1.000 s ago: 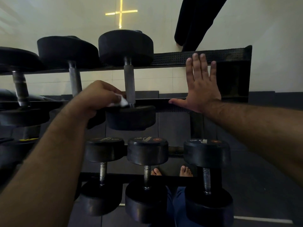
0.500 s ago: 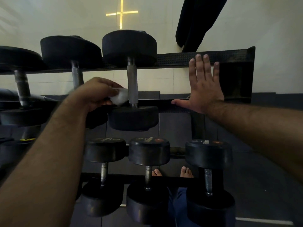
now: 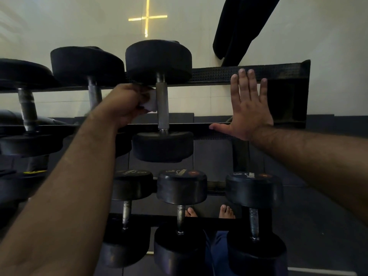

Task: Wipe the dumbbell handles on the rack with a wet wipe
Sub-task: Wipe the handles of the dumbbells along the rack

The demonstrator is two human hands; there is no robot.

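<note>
While left hand [image 3: 127,104] pinches crumpled white wet wipe [image 3: 149,103] against left side of knurled steel dumbbell handle [image 3: 162,104], right hand [image 3: 249,108] lies spread flat on black ribbed steel rack rail [image 3: 219,131], bracing. Risk: wipe touches one side only, so far side likely missed unless wrapped round. Risk: knurling may snag and shred thin wipe under hard rub. Black rubber heads [image 3: 158,61] close above and below left knuckles; stroke room short. Neighbouring steel handle [image 3: 95,94] just left of wrist; open rail right of handle.
</note>
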